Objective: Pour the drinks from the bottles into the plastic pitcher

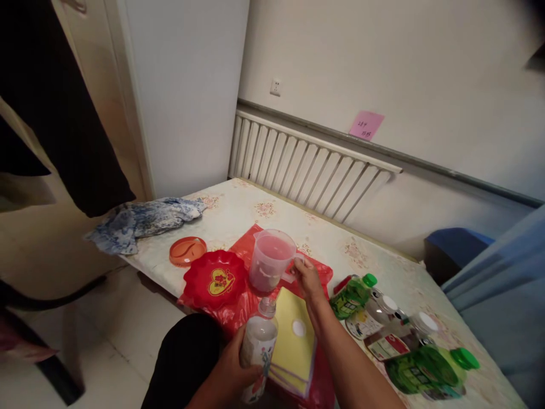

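Observation:
My right hand [307, 280] grips the handle of a clear plastic jug [269, 260] that holds pink liquid and stands upright on a red plastic sheet [247, 301]. My left hand [236, 363] holds an uncapped clear bottle [259, 343] upright near the table's front edge, below the jug. A white bottle cap [298, 328] lies on a stack of yellow sheets [293, 341] between my two arms.
A red heart-marked dish [215, 278] and an orange lid [187, 250] lie left of the jug. A blue-white cloth [142, 221] lies at the table's left corner. Several lying bottles, some green [353, 295], crowd the right side. A radiator [306, 165] lines the wall.

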`<state>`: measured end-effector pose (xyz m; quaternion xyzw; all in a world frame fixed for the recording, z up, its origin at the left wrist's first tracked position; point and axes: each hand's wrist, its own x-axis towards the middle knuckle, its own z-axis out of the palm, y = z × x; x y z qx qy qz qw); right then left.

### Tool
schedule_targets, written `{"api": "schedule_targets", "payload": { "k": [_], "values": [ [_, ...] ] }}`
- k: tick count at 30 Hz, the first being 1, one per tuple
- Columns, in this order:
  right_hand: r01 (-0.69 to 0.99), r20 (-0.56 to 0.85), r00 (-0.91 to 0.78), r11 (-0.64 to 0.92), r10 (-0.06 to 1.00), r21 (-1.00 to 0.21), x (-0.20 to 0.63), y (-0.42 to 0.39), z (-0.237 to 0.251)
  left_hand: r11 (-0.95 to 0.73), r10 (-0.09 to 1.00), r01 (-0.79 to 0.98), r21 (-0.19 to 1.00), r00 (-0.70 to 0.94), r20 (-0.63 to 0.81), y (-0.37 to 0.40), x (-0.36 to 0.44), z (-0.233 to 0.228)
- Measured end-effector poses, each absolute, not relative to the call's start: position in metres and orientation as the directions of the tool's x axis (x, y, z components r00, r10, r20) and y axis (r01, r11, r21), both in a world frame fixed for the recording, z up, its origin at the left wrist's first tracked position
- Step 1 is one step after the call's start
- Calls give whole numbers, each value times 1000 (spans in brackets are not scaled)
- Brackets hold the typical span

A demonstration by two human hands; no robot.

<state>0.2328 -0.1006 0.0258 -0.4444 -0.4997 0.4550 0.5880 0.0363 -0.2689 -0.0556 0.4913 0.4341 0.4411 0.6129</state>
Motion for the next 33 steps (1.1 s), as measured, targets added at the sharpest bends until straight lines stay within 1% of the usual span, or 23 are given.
{"api": "schedule_targets", "payload": {
  "k": [5,10,16,20,25,30,33],
  "values": [
    [-118,220,163,240,962,-964,229,-104,44,136,973,-98,986,201,-114,-270,33,-53],
    [-113,291,240,324,926,-939,238,-114,81,135,973,-66,989,197,-119,-273,34,-50],
    [-75,368,328,413,870,-908,263,-143,129,80,968,-36,996,240,-69,-280,39,-26],
    [2,413,354,441,839,-897,288,-175,150,60,965,1,998,256,-58,-284,47,-11],
    [88,403,303,396,863,-914,321,-225,166,20,971,62,998,238,-34,-286,62,-6],
    [146,316,263,286,912,-947,350,-272,179,-38,965,58,998,263,21,-290,74,1],
    [217,287,256,235,923,-948,367,-291,185,-74,962,84,994,267,49,-292,80,4]
  ]
}}
